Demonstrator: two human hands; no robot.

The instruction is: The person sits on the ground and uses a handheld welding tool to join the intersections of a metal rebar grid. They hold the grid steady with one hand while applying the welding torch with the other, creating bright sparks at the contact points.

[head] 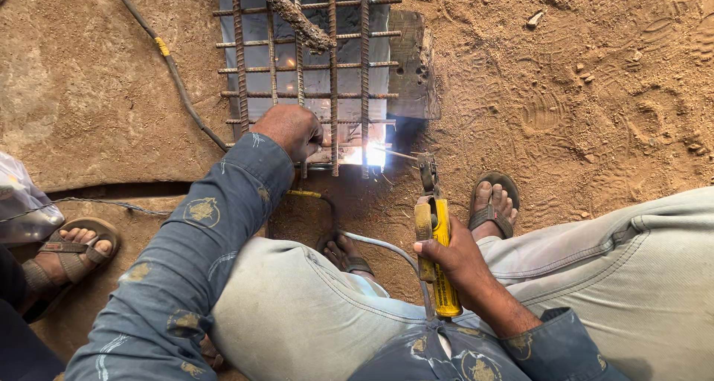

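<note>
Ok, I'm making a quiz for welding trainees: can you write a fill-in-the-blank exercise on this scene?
1. The right hand holds a ____ electrode holder.
2. The left hand rests on the ____ grid.
3. The spark glows at the grid's ____ edge.
4. Both feet wear ____.

Missing words: yellow; rebar; near; sandals

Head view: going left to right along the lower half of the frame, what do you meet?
Another person's sandalled foot → patterned blue sleeve → foot on the dirt between the knees → right hand on the yellow electrode holder → own sandalled foot → grey trouser leg.
</note>
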